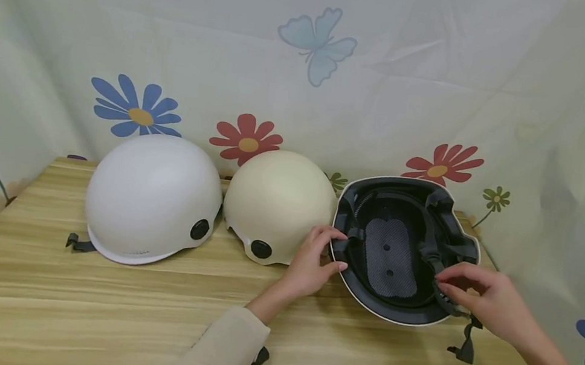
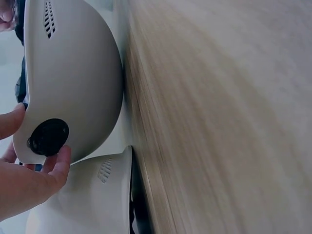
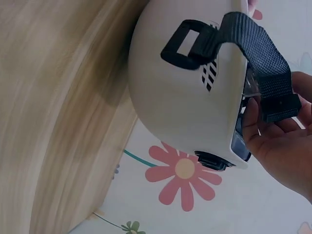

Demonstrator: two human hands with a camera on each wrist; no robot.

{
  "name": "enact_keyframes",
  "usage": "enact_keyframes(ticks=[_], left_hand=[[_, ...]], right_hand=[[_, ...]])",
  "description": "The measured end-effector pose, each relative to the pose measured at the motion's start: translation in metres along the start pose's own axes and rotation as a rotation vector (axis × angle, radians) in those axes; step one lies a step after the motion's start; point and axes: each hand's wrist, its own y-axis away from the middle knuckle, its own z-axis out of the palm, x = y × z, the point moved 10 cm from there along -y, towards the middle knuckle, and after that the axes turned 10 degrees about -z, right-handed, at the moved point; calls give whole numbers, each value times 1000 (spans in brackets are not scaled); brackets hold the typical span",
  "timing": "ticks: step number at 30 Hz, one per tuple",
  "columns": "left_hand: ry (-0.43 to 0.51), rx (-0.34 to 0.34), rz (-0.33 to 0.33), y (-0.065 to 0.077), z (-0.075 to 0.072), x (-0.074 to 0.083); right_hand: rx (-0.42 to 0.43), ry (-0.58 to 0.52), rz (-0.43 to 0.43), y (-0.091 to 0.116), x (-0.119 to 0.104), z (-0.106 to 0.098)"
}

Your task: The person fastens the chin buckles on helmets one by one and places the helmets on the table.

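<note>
An upturned helmet [image 1: 391, 258] lies at the right of the table, its black lining and pale grey pad facing up. My left hand [image 1: 313, 259] grips its left rim; in the left wrist view the fingers lie by a round black disc [image 2: 48, 137] on the shell. With thumb and fingers, my right hand [image 1: 492, 298] pinches a black part at the helmet's right rear edge, perhaps the strap or fit band; the fingers partly hide it. A black strap with a buckle [image 3: 181, 45] hangs over the shell outside.
Two more helmets stand dome up to the left: a cream helmet [image 1: 279, 205] close beside the upturned one, and a white helmet [image 1: 153, 202] with a strap end [image 1: 79, 243] poking out. The wood-grain table [image 1: 90, 310] meets a flower-printed curtain [image 1: 205, 44] behind.
</note>
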Motion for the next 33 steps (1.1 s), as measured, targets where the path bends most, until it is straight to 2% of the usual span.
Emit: enact_keyframes(ticks=[7,17,24,29,33], left_hand=[[2,-1,-1,-1,-1,-1],[0,-7,-16,-1,-2,-4],[11,-4,-9,-1,0,-3],[19,1,-2,-1,1,-3],[21,13,-8,-1,1,-4]], right_hand=[[26,-55,-71,8,-8,-3],[64,-120,-44,26,0,-10],[84,-80,38,32,9,-7],[88,-53,-32,27,0,-3],[90,29,-90,19,-9,0]])
